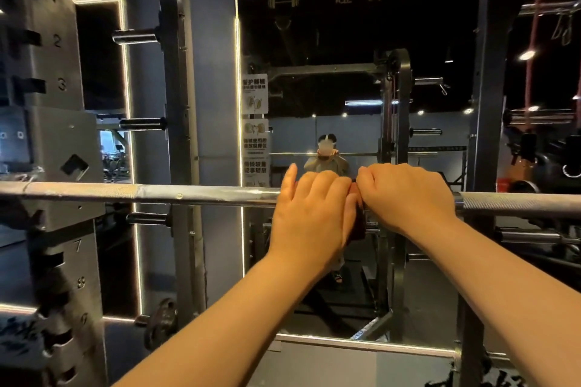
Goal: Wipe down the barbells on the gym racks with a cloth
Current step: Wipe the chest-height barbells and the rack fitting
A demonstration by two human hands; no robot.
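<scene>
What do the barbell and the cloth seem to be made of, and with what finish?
Barbell: metal, probably steel; silver-grey, shiny on the smooth stretch, dull knurled texture toward the ends. Cloth: seemingly soft fabric, dark reddish, matte; it hangs limp below the bar, mostly hidden, so weave unclear.

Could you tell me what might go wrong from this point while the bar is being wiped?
The cloth, held at the edge of the left hand beside the right hand, has a fold hanging below the barbell; it might slip and drop. Both hands bear on the barbell, which seems only to rest on the rack; a hard sideways wipe could roll or shift it. The knurled stretch beside the right hand may snag the cloth.
</scene>
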